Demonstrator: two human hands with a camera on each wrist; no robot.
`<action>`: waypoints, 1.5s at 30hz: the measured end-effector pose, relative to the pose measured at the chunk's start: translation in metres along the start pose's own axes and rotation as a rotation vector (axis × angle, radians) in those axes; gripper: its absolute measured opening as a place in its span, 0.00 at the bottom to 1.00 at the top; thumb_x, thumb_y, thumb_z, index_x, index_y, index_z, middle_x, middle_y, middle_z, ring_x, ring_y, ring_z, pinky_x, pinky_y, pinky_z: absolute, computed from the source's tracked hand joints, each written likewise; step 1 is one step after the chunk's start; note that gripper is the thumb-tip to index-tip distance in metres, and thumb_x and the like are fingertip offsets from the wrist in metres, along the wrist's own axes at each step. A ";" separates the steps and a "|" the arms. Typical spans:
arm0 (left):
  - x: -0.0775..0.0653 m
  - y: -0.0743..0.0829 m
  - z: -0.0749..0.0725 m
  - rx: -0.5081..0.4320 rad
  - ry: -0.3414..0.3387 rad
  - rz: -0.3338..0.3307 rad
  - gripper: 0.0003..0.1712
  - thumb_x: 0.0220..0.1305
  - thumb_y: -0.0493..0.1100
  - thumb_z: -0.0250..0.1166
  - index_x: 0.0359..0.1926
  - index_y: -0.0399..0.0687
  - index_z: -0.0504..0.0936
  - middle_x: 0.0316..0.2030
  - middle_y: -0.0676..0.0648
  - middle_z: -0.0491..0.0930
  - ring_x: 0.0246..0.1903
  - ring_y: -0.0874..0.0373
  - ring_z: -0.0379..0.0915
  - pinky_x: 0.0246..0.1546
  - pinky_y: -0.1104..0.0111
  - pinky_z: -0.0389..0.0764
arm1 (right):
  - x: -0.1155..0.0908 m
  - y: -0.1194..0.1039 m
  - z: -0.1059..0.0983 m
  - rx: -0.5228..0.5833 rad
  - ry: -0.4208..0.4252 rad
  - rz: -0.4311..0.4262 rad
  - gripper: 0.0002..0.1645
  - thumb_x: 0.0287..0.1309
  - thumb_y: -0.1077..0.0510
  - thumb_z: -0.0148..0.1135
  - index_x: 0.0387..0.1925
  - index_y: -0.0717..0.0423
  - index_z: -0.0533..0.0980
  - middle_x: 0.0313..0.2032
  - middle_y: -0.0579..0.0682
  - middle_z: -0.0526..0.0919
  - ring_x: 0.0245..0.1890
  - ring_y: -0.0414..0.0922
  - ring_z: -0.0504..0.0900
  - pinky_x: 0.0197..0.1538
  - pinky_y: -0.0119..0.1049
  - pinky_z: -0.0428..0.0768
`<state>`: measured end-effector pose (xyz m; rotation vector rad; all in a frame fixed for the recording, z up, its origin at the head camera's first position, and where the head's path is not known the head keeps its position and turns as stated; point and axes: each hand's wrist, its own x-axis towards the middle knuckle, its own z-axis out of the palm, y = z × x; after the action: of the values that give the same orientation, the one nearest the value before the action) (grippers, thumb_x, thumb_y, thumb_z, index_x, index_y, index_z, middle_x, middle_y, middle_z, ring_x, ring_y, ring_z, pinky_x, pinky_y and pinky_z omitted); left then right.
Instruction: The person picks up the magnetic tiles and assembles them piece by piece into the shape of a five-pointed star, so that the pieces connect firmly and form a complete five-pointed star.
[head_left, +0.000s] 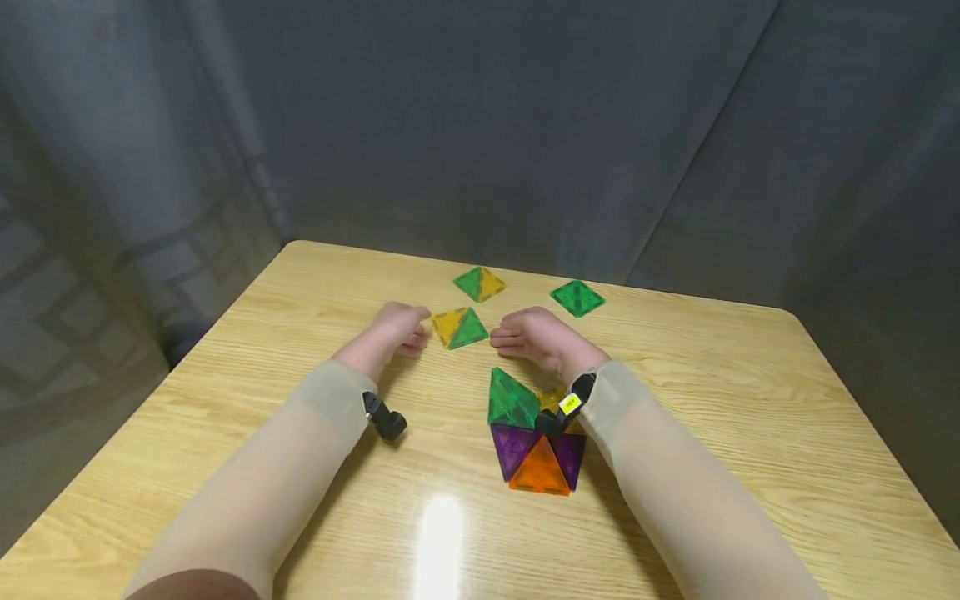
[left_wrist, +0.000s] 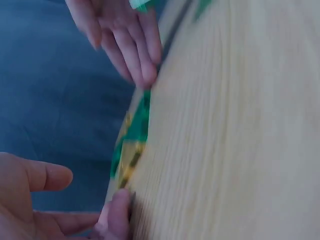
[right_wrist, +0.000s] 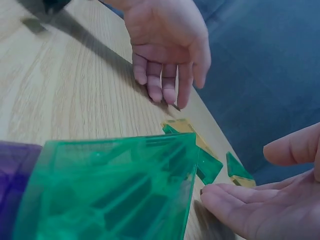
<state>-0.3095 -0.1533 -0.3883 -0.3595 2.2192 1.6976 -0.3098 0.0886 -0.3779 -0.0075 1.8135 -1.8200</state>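
Observation:
A yellow-and-green piece made of triangular magnetic tiles [head_left: 460, 327] lies on the table between both hands. My left hand [head_left: 401, 329] is at its left side, fingers loosely bent and nothing held. On the other side, my right hand [head_left: 536, 336] has its fingers extended toward the piece, palm facing inward. Whether either hand's fingertips touch it, I cannot tell. Below my right wrist stands a build of translucent tiles: a green tile [head_left: 513, 400], purple tiles [head_left: 514, 448], an orange triangle [head_left: 540, 469] and yellow ones partly hidden by the wrist camera.
Farther back lies another green-and-yellow tile piece [head_left: 480, 284]. An all-green piece [head_left: 577, 297] sits to its right, near the table's back edge. The wooden table [head_left: 375, 517] ends at a dark grey curtain [head_left: 480, 125].

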 end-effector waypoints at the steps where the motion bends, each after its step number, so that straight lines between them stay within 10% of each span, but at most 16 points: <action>1: 0.003 0.000 -0.001 0.024 0.009 0.009 0.33 0.73 0.45 0.52 0.71 0.30 0.58 0.54 0.35 0.71 0.38 0.51 0.76 0.37 0.65 0.84 | 0.000 0.000 0.000 0.006 0.005 -0.002 0.17 0.72 0.63 0.41 0.55 0.72 0.59 0.65 0.73 0.64 0.64 0.64 0.68 0.67 0.50 0.68; 12: 0.012 0.004 0.003 0.349 0.075 0.088 0.22 0.69 0.46 0.52 0.51 0.31 0.78 0.22 0.49 0.69 0.16 0.60 0.62 0.26 0.68 0.78 | -0.004 0.003 0.009 0.059 -0.001 -0.025 0.06 0.70 0.65 0.43 0.40 0.67 0.64 0.65 0.75 0.61 0.64 0.67 0.66 0.67 0.51 0.67; 19: 0.006 0.007 0.007 0.069 0.100 0.012 0.28 0.66 0.38 0.51 0.64 0.27 0.64 0.46 0.39 0.72 0.38 0.52 0.73 0.40 0.65 0.84 | -0.003 0.003 0.010 0.081 0.015 -0.029 0.14 0.70 0.66 0.43 0.50 0.76 0.64 0.65 0.76 0.61 0.64 0.67 0.66 0.67 0.50 0.67; 24: 0.007 0.001 0.006 -0.106 0.074 0.019 0.24 0.66 0.31 0.53 0.61 0.22 0.66 0.40 0.34 0.80 0.29 0.53 0.80 0.36 0.64 0.86 | -0.001 0.006 0.008 0.113 0.056 -0.014 0.29 0.70 0.66 0.43 0.66 0.80 0.53 0.64 0.76 0.64 0.64 0.66 0.67 0.66 0.50 0.69; 45: -0.002 -0.010 0.010 -0.173 -0.039 0.036 0.15 0.66 0.32 0.62 0.52 0.26 0.77 0.30 0.38 0.83 0.25 0.56 0.82 0.32 0.68 0.86 | 0.010 0.008 0.009 -0.035 0.195 -0.003 0.23 0.65 0.71 0.56 0.61 0.72 0.69 0.42 0.61 0.79 0.33 0.47 0.83 0.42 0.34 0.85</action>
<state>-0.3027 -0.1457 -0.3984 -0.3262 2.0691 1.9051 -0.3113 0.0769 -0.3885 0.1596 1.9795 -1.8451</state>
